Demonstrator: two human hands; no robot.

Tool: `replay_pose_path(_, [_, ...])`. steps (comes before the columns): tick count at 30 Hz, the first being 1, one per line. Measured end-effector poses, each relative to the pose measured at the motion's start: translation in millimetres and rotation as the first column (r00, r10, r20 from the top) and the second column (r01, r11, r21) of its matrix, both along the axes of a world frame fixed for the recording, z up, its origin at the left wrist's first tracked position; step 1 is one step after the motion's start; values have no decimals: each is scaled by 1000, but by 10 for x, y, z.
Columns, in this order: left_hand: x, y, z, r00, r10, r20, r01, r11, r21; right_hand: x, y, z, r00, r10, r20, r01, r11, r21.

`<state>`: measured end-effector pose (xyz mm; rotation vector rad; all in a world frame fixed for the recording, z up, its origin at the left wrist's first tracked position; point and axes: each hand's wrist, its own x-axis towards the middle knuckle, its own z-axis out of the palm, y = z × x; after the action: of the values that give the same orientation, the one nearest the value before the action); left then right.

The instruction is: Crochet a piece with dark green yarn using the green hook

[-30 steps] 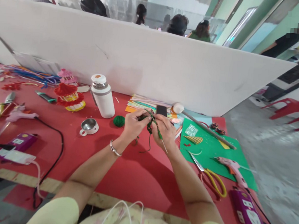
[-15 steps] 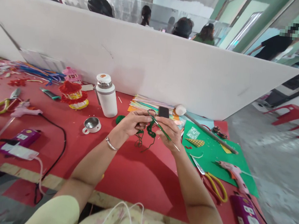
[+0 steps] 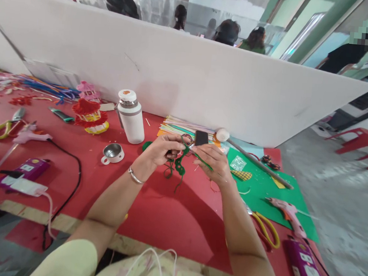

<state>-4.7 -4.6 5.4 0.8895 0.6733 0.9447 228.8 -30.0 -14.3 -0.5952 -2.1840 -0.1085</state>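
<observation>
My left hand [image 3: 162, 150] pinches the top of a small dark green crocheted strip [image 3: 179, 167], which hangs below the fingertips with a loose tail. Closed around a crochet hook [image 3: 205, 162] with a green handle, my right hand [image 3: 213, 161] is just to the right of the strip. The hook's tip points toward the left fingers; whether it sits in a loop is too small to tell. Behind my left wrist lies a green yarn ball [image 3: 146, 145], partly hidden. Loose yarn [image 3: 168, 169] dangles under my left hand.
A white thermos [image 3: 130, 120] and a metal cup [image 3: 112, 153] stand left of my hands. Scissors [image 3: 268, 229] and a pink glue gun [image 3: 288, 213] lie at right. Another glue gun [image 3: 29, 135] lies left. A white partition [image 3: 189, 78] closes off the back.
My right hand has shifted slightly right and rotated, drawing the hook away from my left fingertips. The crocheted strip now hangs straighter and a little farther left.
</observation>
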Motion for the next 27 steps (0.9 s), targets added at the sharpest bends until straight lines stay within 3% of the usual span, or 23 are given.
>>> replay_pose_path(10, [-31,3,4,1000,-17,10,17,999,46,0,-81,40,1000,1,7,-1,1000,1])
replay_pose_path(20, [-59,1,-27,997,-58,-44,62,992,110,-6,-197,196,980,140,-144,-168,965,-203])
replay_pose_path(27, [-62,-4,-66,993,-106,-61,112,988,107,11,-218,201,964,126,-233,-196,930,-311])
